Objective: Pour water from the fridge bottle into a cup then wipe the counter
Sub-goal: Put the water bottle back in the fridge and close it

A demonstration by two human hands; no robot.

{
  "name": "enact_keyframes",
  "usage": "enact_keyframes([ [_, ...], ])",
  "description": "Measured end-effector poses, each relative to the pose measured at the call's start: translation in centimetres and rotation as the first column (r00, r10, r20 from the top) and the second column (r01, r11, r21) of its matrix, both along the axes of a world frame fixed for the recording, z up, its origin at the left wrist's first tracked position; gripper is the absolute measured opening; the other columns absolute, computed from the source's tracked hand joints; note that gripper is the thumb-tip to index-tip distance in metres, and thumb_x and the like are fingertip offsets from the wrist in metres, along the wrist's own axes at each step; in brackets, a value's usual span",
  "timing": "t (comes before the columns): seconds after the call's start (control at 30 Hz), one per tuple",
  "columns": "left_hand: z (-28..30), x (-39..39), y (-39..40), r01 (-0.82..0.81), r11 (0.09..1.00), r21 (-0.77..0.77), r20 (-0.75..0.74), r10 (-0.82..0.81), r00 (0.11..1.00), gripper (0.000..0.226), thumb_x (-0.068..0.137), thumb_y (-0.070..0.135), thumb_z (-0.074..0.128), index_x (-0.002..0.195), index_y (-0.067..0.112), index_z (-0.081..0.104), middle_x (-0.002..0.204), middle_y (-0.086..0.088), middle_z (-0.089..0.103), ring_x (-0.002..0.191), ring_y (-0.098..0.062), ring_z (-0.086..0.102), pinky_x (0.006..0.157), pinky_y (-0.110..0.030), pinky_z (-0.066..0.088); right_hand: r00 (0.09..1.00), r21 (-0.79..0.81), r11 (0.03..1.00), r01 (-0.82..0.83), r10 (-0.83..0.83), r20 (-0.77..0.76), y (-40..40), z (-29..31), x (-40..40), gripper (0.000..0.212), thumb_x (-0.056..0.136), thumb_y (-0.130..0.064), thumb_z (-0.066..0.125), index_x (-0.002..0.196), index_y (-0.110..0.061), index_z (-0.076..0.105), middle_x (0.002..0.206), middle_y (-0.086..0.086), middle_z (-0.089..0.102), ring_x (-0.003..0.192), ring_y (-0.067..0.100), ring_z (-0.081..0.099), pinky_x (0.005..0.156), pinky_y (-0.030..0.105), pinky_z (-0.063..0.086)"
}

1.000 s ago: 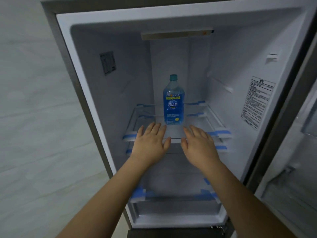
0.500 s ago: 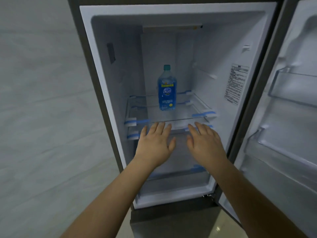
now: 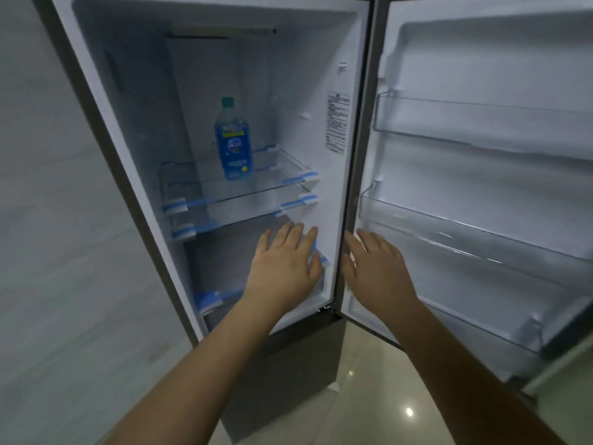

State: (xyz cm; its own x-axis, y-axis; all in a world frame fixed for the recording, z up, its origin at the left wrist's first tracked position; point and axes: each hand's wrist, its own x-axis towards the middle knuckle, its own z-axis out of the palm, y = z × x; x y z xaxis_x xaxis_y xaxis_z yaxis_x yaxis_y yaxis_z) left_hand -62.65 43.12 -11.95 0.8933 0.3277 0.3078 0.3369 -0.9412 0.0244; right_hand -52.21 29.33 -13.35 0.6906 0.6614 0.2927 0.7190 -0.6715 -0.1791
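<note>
A: Where's your bottle (image 3: pixel 233 143)?
B: Centre-left of frame, upright on the glass shelf (image 3: pixel 269 187). Blue label, print too blurred to read.
A: Your hands?
B: Left hand (image 3: pixel 285 268) and right hand (image 3: pixel 378 268) lower centre, fingers straight, holding nothing. Fridge door (image 3: pixel 481 187) open at right.

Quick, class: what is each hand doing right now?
Left hand: open, fingers straight, holding nothing.
Right hand: open, fingers straight, holding nothing.

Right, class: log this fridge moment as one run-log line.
stage: reach | bottle: upright on shelf, untouched | left hand: open, below shelf | right hand: open, near door | door: open
</note>
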Motion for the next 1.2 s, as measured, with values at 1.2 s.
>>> enact_keyframes([
  [1.2,-0.8,19.0,-32.1,0.448,0.894,0.024,0.048,-0.449,0.892,0.075,0.091,0.054,0.0,0.154,0.023,0.025,0.158,-0.003,0.033,0.148,-0.021,0.025,0.121,-0.045,0.014,0.94,0.188,0.936,0.298,-0.321,0.111,-35.8,-5.1,10.6,0.042,0.095,-0.033,0.045,0.121,-0.008,0.065,0.12,0.01,0.068,0.112,0.027,0.063,0.101,0.039,0.041],
])
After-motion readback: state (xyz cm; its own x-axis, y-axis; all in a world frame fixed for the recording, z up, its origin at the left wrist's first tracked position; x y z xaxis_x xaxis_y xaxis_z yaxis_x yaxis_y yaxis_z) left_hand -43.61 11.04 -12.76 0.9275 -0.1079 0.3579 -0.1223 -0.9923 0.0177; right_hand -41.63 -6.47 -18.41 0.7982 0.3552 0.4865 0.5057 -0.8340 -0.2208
